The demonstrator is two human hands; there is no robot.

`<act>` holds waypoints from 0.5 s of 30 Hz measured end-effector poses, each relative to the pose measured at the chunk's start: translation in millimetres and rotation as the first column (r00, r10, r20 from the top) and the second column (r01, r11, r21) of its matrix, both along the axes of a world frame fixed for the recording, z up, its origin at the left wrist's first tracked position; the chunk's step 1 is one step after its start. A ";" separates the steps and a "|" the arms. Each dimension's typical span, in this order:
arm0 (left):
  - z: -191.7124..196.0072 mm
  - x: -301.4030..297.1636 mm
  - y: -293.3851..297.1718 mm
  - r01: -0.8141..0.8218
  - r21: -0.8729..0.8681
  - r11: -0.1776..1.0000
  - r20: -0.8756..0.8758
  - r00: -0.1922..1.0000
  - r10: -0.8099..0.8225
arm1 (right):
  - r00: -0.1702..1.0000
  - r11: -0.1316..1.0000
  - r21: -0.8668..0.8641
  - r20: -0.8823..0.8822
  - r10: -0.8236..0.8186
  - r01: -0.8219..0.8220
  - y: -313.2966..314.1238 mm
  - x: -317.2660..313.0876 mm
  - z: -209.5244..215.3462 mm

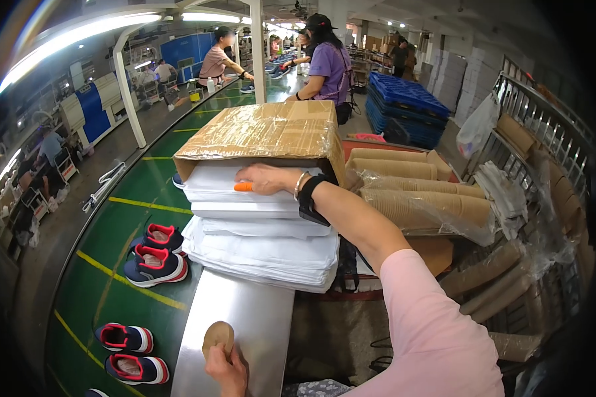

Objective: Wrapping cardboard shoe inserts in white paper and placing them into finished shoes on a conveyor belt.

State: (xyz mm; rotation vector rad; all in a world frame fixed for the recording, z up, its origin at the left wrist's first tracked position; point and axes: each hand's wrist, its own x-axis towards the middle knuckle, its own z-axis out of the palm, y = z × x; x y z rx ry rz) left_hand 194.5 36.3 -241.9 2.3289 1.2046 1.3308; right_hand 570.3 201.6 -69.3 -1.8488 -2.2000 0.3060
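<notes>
At the bottom, my left hand (226,372) is closed on a brown rounded cardboard piece (218,336) above the metal plate (245,311). My right arm reaches forward. My right hand (271,178), with an orange finger cover (243,187) on one digit, lies on the upper stack of white paper sheets (245,210) at the mouth of a cardboard box (265,129). Its thumb and fingers look apart; those on the far side are hidden. The box lies on its side, its top taped. A wider pile of white paper (258,255) sits beneath.
To the left, navy sneakers with red linings (153,264) stand in pairs on a green conveyor belt (132,225) marked with yellow lines. Nested brown cardboard forms (424,205) in plastic lie at right. Blue pallets (407,99) and a person in purple (328,73) are farther ahead.
</notes>
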 end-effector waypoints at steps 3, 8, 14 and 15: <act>-0.8 -1.8 -2.9 0.051 -0.048 0.998 0.024 0.998 -0.050 | 1.000 0.991 0.134 -0.001 -0.010 0.010 2.4 17.8 -12.6; 0.2 -4.1 -8.7 0.125 -0.325 0.938 0.284 0.958 -0.029 | 0.967 0.965 0.224 -0.241 -0.079 0.135 7.1 27.0 -25.4; -7.2 -2.4 2.1 0.324 -0.475 0.818 0.558 0.830 -0.005 | 0.843 0.834 0.507 -0.529 0.100 0.219 -2.1 -48.8 -50.7; -1.0 -1.0 5.9 0.321 -0.474 0.820 0.556 0.831 -0.003 | 0.900 0.799 0.573 -0.426 0.097 0.185 -7.0 -72.1 -58.4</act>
